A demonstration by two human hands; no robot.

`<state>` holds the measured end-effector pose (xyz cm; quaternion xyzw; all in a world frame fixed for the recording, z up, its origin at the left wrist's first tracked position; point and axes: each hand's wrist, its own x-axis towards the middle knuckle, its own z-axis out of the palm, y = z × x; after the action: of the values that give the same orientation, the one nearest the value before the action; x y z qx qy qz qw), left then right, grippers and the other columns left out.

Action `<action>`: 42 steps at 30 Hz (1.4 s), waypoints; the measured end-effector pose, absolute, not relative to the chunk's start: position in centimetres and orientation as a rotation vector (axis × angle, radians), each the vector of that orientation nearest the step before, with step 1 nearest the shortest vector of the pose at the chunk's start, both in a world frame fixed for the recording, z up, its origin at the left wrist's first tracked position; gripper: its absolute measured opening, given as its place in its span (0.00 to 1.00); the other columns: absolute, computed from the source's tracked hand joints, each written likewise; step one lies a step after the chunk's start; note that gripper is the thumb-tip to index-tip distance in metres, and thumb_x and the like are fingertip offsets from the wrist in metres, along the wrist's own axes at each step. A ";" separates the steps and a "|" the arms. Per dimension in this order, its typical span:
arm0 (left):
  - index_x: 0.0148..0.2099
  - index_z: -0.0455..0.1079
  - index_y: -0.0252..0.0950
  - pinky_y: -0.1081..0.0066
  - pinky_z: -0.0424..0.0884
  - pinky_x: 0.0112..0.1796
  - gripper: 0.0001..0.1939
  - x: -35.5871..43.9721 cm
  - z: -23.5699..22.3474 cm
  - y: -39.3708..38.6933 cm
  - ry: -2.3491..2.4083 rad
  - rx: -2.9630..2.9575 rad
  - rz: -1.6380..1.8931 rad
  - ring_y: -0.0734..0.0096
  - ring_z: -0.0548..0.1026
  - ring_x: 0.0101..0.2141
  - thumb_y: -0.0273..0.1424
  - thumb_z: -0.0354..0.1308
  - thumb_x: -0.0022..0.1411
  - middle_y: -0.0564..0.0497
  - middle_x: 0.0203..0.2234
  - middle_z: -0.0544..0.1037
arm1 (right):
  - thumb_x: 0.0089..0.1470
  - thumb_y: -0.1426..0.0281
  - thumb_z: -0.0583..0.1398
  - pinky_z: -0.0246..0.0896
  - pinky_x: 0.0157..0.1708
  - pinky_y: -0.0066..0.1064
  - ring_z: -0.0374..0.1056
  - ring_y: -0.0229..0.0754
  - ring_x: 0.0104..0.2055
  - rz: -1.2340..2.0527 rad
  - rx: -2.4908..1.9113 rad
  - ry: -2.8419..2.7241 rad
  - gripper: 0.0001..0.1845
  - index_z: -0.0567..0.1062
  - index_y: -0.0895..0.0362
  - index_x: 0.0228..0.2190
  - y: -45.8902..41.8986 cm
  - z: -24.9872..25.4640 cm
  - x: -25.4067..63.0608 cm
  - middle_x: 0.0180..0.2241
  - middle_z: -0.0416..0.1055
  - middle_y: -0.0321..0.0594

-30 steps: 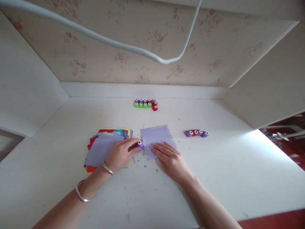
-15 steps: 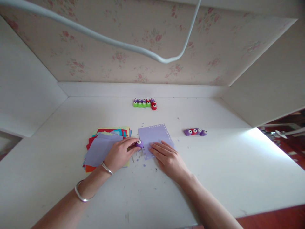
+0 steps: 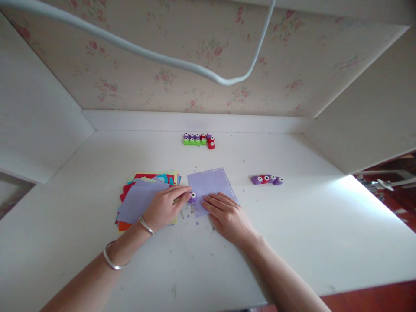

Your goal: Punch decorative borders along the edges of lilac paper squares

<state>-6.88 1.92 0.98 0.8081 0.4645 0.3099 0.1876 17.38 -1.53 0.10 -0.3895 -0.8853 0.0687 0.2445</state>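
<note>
A lilac paper sheet (image 3: 209, 184) with small holes along its far and right edges lies on the white desk (image 3: 292, 225). My left hand (image 3: 164, 207) is closed on a small purple paper punch (image 3: 192, 197) at the sheet's left edge. My right hand (image 3: 227, 214) lies flat with fingers stretched out on the near part of the sheet, pressing it down. Under my left hand lies a stack of coloured paper sheets (image 3: 139, 200).
A cluster of green, purple and red punches (image 3: 199, 140) sits near the back wall. A short row of purple and red punches (image 3: 267, 180) lies to the right. Small paper bits are scattered around the sheet. A white cable (image 3: 227, 80) hangs overhead.
The purple punch in my left hand has crept a little along the sheet's left edge. My right hand stays pressed on the sheet.
</note>
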 end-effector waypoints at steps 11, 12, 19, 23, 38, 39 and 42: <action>0.41 0.78 0.39 0.73 0.73 0.43 0.10 -5.8 2.2 2.7 1.305 2.129 0.772 0.70 0.79 0.39 0.38 0.58 0.66 0.52 0.38 0.82 | 0.63 0.62 0.58 0.59 0.61 0.47 0.68 0.48 0.57 0.266 -1.095 -2.404 0.19 0.74 0.53 0.54 -1.9 0.5 17.1 0.54 0.73 0.39; 0.40 0.78 0.39 0.73 0.73 0.43 0.10 -5.8 2.2 2.8 1.303 2.120 0.774 0.71 0.79 0.38 0.37 0.58 0.66 0.52 0.37 0.82 | 0.63 0.61 0.58 0.59 0.61 0.47 0.67 0.48 0.57 0.267 -1.092 -2.402 0.20 0.74 0.53 0.53 -2.0 0.6 17.1 0.54 0.73 0.40; 0.39 0.78 0.39 0.76 0.72 0.39 0.09 -5.7 2.1 3.0 1.280 2.087 0.792 0.73 0.78 0.36 0.37 0.58 0.66 0.53 0.35 0.81 | 0.64 0.60 0.56 0.57 0.62 0.48 0.66 0.49 0.58 0.244 -1.104 -2.408 0.18 0.75 0.53 0.51 -2.0 0.8 17.2 0.54 0.73 0.41; 0.39 0.78 0.38 0.76 0.72 0.40 0.10 -5.8 1.9 3.0 1.279 2.088 0.800 0.73 0.78 0.37 0.37 0.58 0.66 0.53 0.36 0.81 | 0.64 0.61 0.56 0.55 0.62 0.48 0.66 0.49 0.58 0.251 -1.098 -2.426 0.18 0.75 0.53 0.52 -1.9 0.7 17.2 0.55 0.73 0.40; 0.39 0.77 0.39 0.73 0.72 0.41 0.10 -5.9 1.8 3.0 1.269 2.116 0.802 0.71 0.78 0.37 0.37 0.58 0.66 0.52 0.36 0.81 | 0.64 0.61 0.56 0.56 0.61 0.49 0.66 0.47 0.57 0.240 -1.100 -2.436 0.17 0.75 0.50 0.51 -2.0 0.6 17.2 0.54 0.73 0.38; 0.39 0.77 0.39 0.73 0.72 0.40 0.10 -5.9 1.8 3.0 1.270 2.119 0.804 0.71 0.78 0.37 0.38 0.58 0.66 0.51 0.36 0.81 | 0.64 0.61 0.56 0.56 0.61 0.49 0.66 0.47 0.57 0.236 -1.100 -2.434 0.17 0.75 0.50 0.51 -2.0 0.6 17.2 0.54 0.73 0.38; 0.39 0.77 0.39 0.73 0.72 0.40 0.10 -5.9 1.8 2.9 1.271 2.125 0.800 0.71 0.78 0.37 0.38 0.58 0.66 0.52 0.36 0.81 | 0.64 0.61 0.56 0.56 0.61 0.49 0.66 0.47 0.57 0.232 -1.101 -2.432 0.16 0.75 0.50 0.51 -2.0 0.7 17.1 0.54 0.73 0.39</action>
<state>-5.93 2.92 1.84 0.7869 0.4709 0.2965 0.2665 17.14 -1.95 0.65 -0.3999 -0.8835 0.0842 0.2288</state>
